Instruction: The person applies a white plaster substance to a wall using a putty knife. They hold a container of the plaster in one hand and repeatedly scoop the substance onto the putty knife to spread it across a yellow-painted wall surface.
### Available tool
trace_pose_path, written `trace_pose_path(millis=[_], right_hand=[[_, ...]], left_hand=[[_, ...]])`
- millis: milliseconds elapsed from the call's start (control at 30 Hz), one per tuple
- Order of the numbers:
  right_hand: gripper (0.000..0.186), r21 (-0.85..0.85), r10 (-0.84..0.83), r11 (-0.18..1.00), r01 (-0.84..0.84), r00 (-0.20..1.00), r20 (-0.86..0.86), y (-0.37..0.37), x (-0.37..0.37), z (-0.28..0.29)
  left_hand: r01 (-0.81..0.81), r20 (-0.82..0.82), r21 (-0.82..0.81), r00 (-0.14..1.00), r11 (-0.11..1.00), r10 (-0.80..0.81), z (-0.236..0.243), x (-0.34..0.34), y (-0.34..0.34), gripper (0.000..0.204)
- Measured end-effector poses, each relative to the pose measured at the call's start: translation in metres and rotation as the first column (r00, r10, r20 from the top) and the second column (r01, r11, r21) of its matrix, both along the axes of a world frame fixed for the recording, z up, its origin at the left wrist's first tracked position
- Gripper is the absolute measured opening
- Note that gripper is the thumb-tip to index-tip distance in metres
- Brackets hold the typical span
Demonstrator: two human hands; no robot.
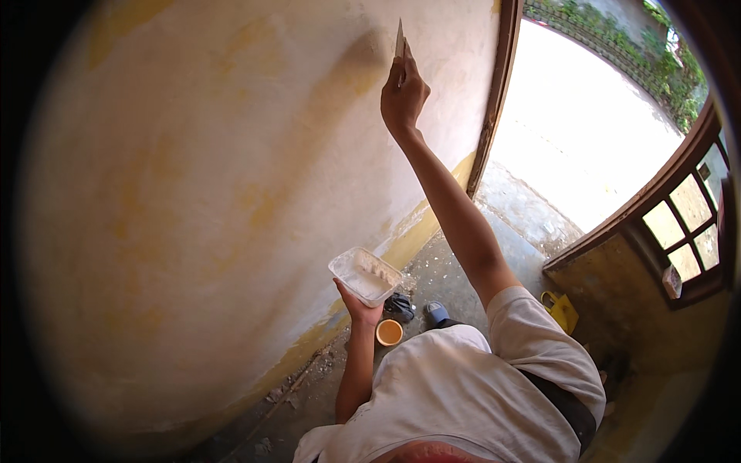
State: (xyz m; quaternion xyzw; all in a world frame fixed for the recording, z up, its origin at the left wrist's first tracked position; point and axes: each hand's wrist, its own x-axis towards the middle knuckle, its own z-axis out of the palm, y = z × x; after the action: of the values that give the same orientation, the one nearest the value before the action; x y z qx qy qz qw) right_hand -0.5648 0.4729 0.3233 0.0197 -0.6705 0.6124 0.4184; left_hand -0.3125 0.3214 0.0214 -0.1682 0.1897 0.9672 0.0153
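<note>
My right hand (405, 96) is raised high at the end of my stretched arm, its fingers closed round a putty knife (400, 40). The thin blade points up beside the wall (201, 224); whether it touches the surface I cannot tell. Patches of white and yellow cover this wall, and the arm casts a shadow on it. Lower down, my left hand (361, 308) supports a clear plastic tub (367, 272) from below. White paste lies inside the tub and smears its walls.
An orange-rimmed bucket (389, 332) stands on the floor below the tub, beside a dark bundle (399, 307). Right of my arm, a wooden-framed doorway (494, 100) opens onto bright ground. A yellow bag (561, 312) sits near the paned window (683, 224).
</note>
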Motion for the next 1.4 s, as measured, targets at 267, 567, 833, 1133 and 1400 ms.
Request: trace_pose_path(millis=[267,567,833,1133,1400], right_hand=[[0.049,0.476,0.289,0.877,-0.058,0.857,-0.427,-0.076,0.055,-0.074],[0.028,0.080,-0.098,0.991,0.111,0.983,-0.154,0.068,-0.033,-0.014],[0.023,0.206,-0.052,0.968,0.140,0.922,-0.384,0.018,-0.021,-0.035],[0.037,0.401,0.319,0.894,-0.197,0.910,-0.264,0.004,0.033,-0.107],[0.043,0.269,-0.012,0.954,0.129,0.917,-0.398,0.001,-0.030,-0.008]], left_hand=[[0.005,-0.002,-0.021,1.000,1.000,-0.005,0.007,-0.002,0.007,0.071],[-0.021,-0.020,-0.035,1.000,0.999,0.021,0.004,0.005,0.006,0.070],[-0.130,-0.062,-0.033,0.990,0.991,0.128,-0.007,0.025,-0.010,0.070],[-0.069,0.044,-0.041,0.997,0.997,0.071,0.000,0.014,-0.008,0.071],[-0.098,-0.019,-0.069,0.995,0.993,0.097,0.001,0.004,-0.002,0.071]])
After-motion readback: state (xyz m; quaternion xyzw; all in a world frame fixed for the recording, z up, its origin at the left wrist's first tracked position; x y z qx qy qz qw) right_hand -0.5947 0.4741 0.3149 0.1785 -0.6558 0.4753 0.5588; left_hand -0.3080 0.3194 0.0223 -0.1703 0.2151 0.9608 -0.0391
